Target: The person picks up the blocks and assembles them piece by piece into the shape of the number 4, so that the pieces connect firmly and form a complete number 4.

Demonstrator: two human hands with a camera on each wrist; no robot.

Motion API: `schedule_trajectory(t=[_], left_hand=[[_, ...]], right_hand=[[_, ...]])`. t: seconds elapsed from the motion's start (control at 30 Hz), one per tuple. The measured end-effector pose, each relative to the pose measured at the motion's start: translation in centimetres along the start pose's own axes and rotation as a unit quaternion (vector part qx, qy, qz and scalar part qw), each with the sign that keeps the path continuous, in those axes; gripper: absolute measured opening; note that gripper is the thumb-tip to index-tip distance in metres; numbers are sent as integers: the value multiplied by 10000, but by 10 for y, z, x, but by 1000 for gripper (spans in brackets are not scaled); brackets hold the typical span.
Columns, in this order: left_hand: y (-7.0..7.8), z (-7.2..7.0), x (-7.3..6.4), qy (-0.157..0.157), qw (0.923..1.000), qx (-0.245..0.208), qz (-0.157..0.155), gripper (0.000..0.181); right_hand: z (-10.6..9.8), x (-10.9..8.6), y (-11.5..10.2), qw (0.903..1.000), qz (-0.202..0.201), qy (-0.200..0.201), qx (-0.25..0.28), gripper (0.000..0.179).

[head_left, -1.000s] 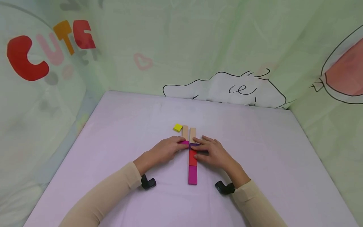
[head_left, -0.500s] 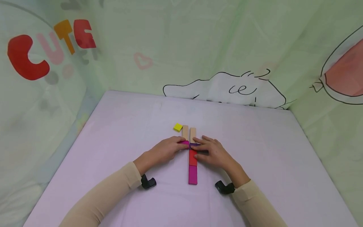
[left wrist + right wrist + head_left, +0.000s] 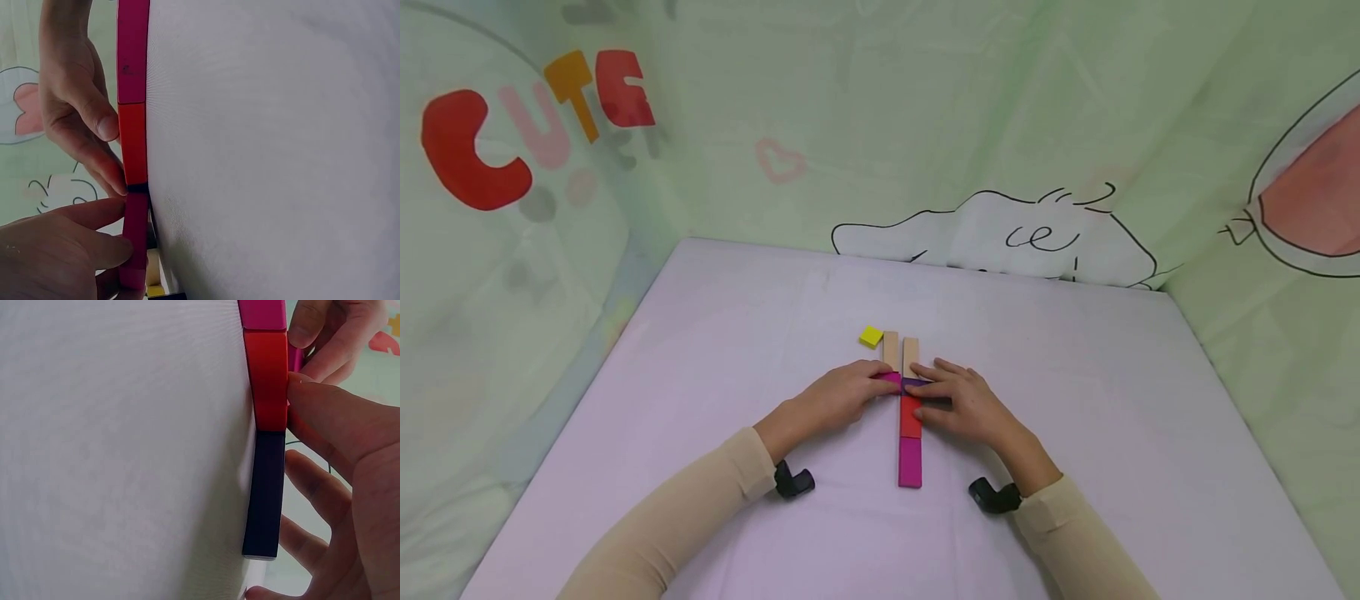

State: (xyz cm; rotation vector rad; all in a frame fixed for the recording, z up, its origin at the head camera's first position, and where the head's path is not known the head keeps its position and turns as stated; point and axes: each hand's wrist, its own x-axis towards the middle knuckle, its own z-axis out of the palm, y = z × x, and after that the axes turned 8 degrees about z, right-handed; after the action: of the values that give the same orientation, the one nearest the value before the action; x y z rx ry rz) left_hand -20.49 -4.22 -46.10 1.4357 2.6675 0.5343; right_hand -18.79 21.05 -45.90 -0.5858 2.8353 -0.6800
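In the head view, my left hand pinches a magenta block lying crosswise, its thumb and fingers on the block's edges in the left wrist view. My right hand has its fingers spread. Its thumb rests on the red block and a fingertip touches the dark purple block, which lies crosswise opposite the left hand's block. Another finger reaches the right wooden block. Below the red block, a second magenta block continues the line toward me. Fingers partly hide both crosswise blocks.
A left wooden block lies parallel to the right one, with a narrow gap between. Beside its far end sits a small yellow block. The pale table backs onto a printed cloth.
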Motion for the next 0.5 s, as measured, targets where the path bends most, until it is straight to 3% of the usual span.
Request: schedule_trajectory(t=[0.5], left_hand=[[0,-1,2,-329,9993,22,-185,40]], right_hand=[[1,1,0,9999,68,-100,-6,42]])
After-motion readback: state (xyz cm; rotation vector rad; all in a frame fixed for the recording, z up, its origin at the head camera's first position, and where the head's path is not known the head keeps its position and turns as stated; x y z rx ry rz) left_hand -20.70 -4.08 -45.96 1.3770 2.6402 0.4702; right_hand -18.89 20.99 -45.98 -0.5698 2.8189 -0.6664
